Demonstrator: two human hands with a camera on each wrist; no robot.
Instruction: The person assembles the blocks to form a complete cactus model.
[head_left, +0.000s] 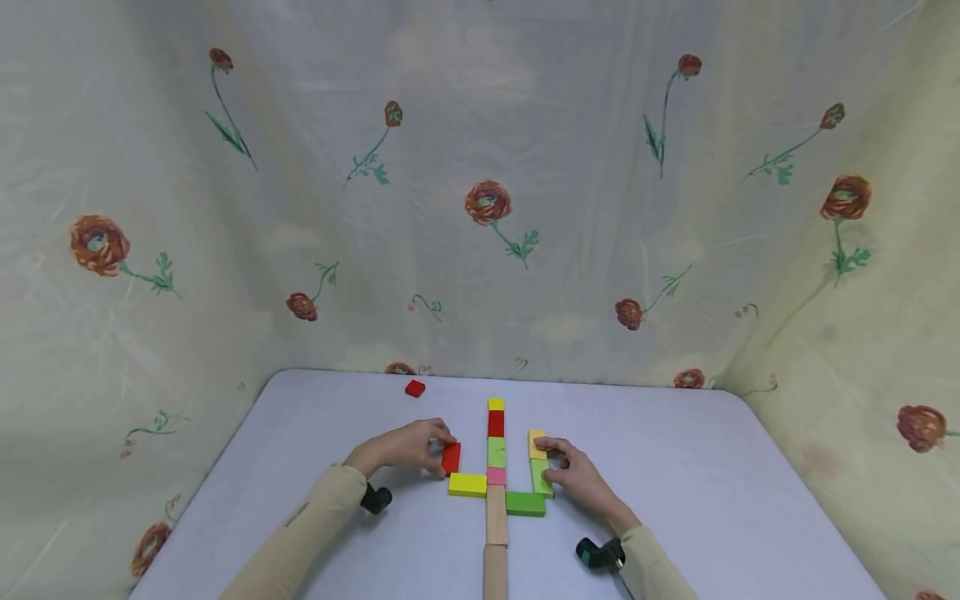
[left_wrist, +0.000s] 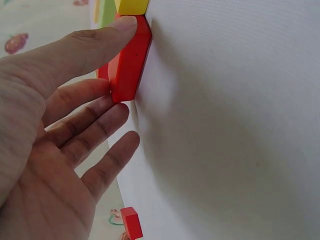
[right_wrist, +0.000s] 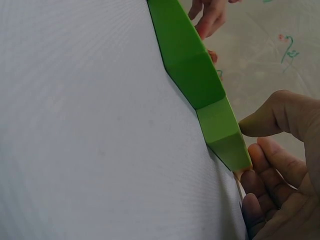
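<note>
My left hand (head_left: 412,446) pinches a red block (head_left: 451,458) lying flat, thumb at its near end and index finger toward its far end. That near end meets a yellow block (head_left: 467,485), as the left wrist view also shows. My right hand (head_left: 581,477) has its fingers bent over two blocks set end to end. Its index fingertip rests on a pale yellow block (head_left: 537,450), and its thumb touches a light green block (right_wrist: 220,122). Beside the light green one lies a dark green block (head_left: 525,504). The pale yellow block is mostly hidden in the right wrist view.
A central line of blocks runs away from me: plain wooden blocks (head_left: 497,517), then a pink block (head_left: 497,476), a light green one, a red one and a small yellow one (head_left: 496,404). A small red block (head_left: 415,388) sits apart near the white table's (head_left: 637,425) far edge.
</note>
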